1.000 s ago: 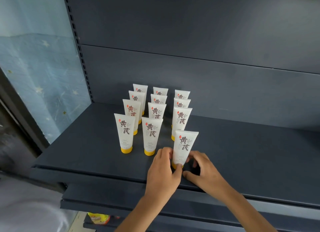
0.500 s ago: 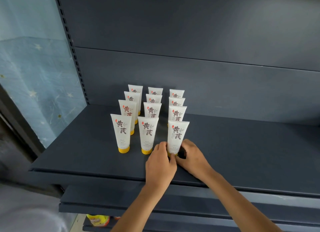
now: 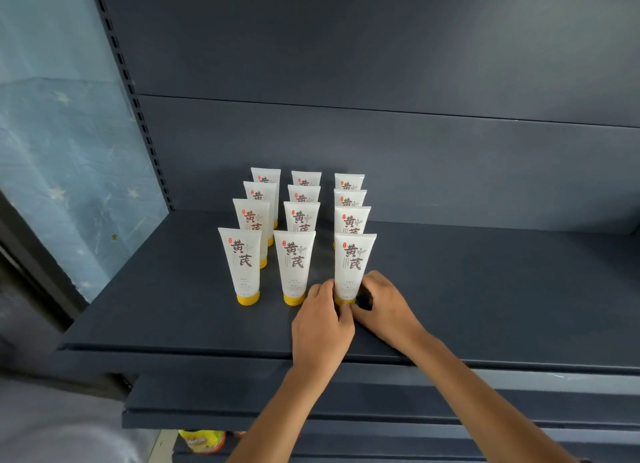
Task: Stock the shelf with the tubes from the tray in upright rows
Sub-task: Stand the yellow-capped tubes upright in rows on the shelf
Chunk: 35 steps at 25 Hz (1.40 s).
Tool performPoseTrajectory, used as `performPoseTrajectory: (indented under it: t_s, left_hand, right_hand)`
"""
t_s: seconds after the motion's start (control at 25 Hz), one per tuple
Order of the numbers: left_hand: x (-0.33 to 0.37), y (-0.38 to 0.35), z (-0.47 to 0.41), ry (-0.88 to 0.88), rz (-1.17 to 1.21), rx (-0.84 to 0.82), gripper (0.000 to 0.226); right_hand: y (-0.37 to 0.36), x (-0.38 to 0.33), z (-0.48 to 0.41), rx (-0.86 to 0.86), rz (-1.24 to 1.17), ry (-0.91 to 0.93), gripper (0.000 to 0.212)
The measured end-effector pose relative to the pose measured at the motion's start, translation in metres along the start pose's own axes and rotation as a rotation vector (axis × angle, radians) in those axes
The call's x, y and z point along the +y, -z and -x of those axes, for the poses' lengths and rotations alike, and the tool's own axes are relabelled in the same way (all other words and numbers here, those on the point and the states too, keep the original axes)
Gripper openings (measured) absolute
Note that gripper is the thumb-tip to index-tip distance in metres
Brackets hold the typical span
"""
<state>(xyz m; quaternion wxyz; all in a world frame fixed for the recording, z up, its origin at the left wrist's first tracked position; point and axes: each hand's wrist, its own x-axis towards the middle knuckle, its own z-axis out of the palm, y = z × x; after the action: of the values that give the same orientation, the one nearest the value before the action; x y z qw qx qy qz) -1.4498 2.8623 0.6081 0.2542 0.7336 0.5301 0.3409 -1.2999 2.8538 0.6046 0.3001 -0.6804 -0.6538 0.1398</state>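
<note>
Left hand (image 3: 322,324): fingers curled against the base of front-right tube (image 3: 353,265).
Right hand (image 3: 386,306): fingers pinching the same base, opposite side.
Tube: upright between both sets of fingers.

White tubes (image 3: 353,261) — yellow caps, brown lettering — on a dark blue-grey shelf (image 3: 485,289).

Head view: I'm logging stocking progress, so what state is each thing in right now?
front right tube: upright on its yellow cap, gripped at the base by both hands
other tubes: eleven, upright, untouched, in three columns
left hand: fingers pinching the tube's cap
right hand: fingers curled at the tube's base
shelf: dark, carrying all twelve tubes
</note>
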Motion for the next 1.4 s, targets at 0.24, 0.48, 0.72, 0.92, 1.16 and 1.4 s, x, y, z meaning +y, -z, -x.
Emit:
performPoseTrajectory:
  t_s: [0.24, 0.48, 0.72, 0.92, 1.16, 1.4]
  left_hand:
    - [-0.001, -0.001, 0.000, -0.012, -0.005, -0.012, 0.031]
    - [-0.003, -0.002, -0.002, -0.014, -0.016, -0.006, 0.031]
    - [-0.005, -0.002, 0.003, 0.022, 0.032, 0.028, 0.040]
    - [0.010, 0.003, 0.041, 0.060, 0.170, 0.139, 0.040]
    - [0.055, -0.016, 0.133, -0.075, 0.422, 0.321, 0.011]
    - [0.045, -0.097, 0.226, 0.040, 0.542, 0.055, 0.011]
  right_hand:
    - [0.001, 0.002, 0.000, -0.005, -0.006, 0.009, 0.021]
    - [0.001, 0.001, 0.000, 0.010, -0.002, 0.038, 0.022]
    - [0.007, -0.001, 0.008, 0.021, -0.057, -0.017, 0.028]
    - [0.024, 0.001, 0.053, 0.039, -0.138, -0.046, 0.043]
    - [0.057, 0.026, 0.156, 0.269, -0.248, 0.038, 0.025]
    - [0.047, 0.118, 0.287, 0.293, -0.227, -0.115, 0.021]
